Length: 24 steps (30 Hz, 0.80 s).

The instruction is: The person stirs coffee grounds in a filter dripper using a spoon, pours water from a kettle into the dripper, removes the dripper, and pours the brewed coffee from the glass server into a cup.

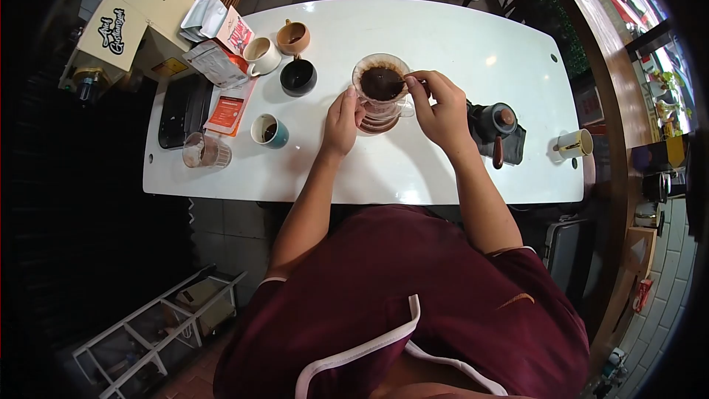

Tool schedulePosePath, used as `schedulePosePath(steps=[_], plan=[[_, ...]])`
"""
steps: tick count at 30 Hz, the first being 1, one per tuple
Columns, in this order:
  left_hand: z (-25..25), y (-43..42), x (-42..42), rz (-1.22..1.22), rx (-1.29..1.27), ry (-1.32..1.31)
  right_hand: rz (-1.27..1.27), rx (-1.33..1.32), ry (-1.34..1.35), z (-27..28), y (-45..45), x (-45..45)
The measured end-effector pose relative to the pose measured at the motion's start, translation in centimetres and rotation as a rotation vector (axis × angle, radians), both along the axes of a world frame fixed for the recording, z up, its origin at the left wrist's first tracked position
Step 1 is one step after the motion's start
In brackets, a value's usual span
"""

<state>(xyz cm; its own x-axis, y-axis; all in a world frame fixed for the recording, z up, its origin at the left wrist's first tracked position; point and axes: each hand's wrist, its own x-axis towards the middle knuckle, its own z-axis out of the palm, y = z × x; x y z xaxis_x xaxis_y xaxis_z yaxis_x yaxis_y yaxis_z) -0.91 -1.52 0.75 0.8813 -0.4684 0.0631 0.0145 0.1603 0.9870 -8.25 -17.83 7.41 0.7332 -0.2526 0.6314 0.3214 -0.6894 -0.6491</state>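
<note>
A clear coffee dripper (pixel 362 64) sits on a glass server (pixel 380 109), which stands on a brown round base. Inside its paper filter lies dark wet coffee (pixel 382 83). Fingers of my left hand (pixel 342 122) are closed against the dripper's left side, steadying contact near its lower rim. My right hand (pixel 443 109) is pinched at the right rim, over the edge of the coffee; whatever is between those fingertips is too small to make out. To the right of that hand, a black kettle (pixel 487 122) with a wooden lid knob and handle rests on a dark cloth.
At left stand a teal cup (pixel 277 133), a black cup (pixel 298 77), a white mug (pixel 260 57), a tan cup (pixel 293 37) and a ribbed glass (pixel 209 151). Coffee bags (pixel 218 63) lean by a cream machine (pixel 122 22). A white mug (pixel 574 145) lies near the right edge.
</note>
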Motion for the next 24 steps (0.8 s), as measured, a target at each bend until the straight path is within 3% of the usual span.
schedulePosePath(steps=[13, 19, 24], plan=[[-0.6, 0.2, 0.4, -0.061, 0.011, 0.008, -0.077, 0.474, 0.018, -0.3, 0.7, -0.8], [-0.5, 0.3, 0.3, -0.08, -0.011, 0.003, -0.104, 0.255, 0.025, -0.5, 1.3, -1.2], [-1.2, 0.7, 0.6, -0.118, 0.007, -0.024, -0.162, 0.244, 0.106, -0.6, 1.9, -0.7]])
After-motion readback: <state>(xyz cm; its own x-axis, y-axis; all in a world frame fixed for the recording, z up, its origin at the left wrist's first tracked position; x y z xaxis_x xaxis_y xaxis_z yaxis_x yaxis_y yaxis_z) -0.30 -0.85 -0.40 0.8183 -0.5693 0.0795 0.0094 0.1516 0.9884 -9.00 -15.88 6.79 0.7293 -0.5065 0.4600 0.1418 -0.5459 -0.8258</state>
